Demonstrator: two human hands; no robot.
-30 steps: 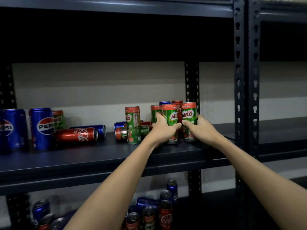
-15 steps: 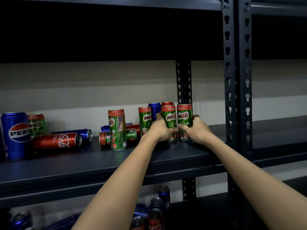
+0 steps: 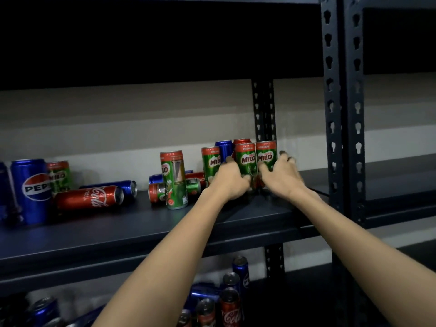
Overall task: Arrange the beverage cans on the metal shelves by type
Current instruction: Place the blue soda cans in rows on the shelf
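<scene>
Since half a second ago the two hands have barely shifted: both stay at the cluster of upright Milo cans near the right end of the shelf (image 3: 141, 223), and the right hand's fingers have spread a little wider round the outermost can.

The left hand (image 3: 230, 182) curls round the lower part of the middle Milo can (image 3: 246, 159), thumb toward the front and fingers wrapping its left side, between it and the left Milo can (image 3: 210, 164). The right hand (image 3: 282, 178) holds the right Milo can (image 3: 266, 154); its fingertips (image 3: 284, 155) reach round the can's right side while the thumb presses low on the front. The two held cans stand touching, side by side, and the thumbs nearly meet below their labels.

Just behind them stand a blue can (image 3: 224, 148) and a red can (image 3: 241, 140). Left of the group, apart from it, another Milo can (image 3: 174, 179) stands upright in front of several cans lying on their sides. Farther left a Coca-Cola can (image 3: 90, 197) lies flat, beside a standing Pepsi can (image 3: 31, 190) with a Milo can (image 3: 59, 175) behind it. More cans (image 3: 231, 300) are jumbled on the shelf below.
</scene>
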